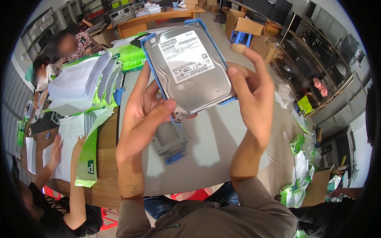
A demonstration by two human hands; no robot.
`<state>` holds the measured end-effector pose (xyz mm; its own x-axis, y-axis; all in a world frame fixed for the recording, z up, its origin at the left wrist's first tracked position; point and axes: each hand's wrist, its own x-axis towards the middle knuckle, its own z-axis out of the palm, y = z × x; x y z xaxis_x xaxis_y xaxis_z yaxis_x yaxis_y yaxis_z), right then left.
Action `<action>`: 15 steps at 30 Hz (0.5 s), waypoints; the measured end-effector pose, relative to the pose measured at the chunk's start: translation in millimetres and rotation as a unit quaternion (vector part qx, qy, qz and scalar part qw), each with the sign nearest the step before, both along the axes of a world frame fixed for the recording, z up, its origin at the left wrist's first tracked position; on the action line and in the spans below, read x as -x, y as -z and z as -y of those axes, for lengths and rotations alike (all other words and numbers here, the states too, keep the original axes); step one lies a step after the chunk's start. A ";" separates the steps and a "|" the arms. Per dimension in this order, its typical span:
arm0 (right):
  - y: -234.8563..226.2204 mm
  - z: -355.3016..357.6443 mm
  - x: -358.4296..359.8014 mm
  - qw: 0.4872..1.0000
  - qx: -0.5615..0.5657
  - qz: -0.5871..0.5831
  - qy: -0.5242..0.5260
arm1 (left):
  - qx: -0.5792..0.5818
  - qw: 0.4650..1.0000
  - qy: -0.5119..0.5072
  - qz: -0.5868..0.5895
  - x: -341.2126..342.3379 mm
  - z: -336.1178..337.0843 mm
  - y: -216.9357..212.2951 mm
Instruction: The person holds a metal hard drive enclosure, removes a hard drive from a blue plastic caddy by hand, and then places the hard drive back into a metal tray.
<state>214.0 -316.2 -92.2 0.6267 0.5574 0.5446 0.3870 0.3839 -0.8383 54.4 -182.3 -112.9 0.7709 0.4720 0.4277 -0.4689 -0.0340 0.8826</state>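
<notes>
Both hands are clamped on a silver hard drive [189, 71] in its blue bracket [152, 69]. The left hand [145, 115] grips the lower edge, the right hand [254, 95] the side, above a grey metal tray [170, 141]

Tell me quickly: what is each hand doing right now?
Left hand: closed on the hard drive in its blue bracket.
Right hand: gripping the same drive's right edge.

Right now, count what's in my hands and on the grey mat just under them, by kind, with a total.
Hard drives: 1, the silver hard drive held up by the left hand and right hand.
Blue frames: 1, the blue frame clipped around its edges.
Metal brackets: 1, the grey bracket on the mat.
Total: 3.
</notes>
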 end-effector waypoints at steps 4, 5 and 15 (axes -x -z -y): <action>2.1 2.1 2.9 0.999 0.021 0.038 0.029 | 0.032 0.999 0.004 0.023 4.7 -2.7 4.1; 2.5 2.2 3.5 0.999 0.022 0.038 0.025 | 0.034 0.999 0.006 0.014 4.9 -3.2 3.0; 2.0 5.8 2.3 0.997 0.018 0.073 0.034 | 0.015 1.000 0.026 0.004 7.2 -12.0 7.7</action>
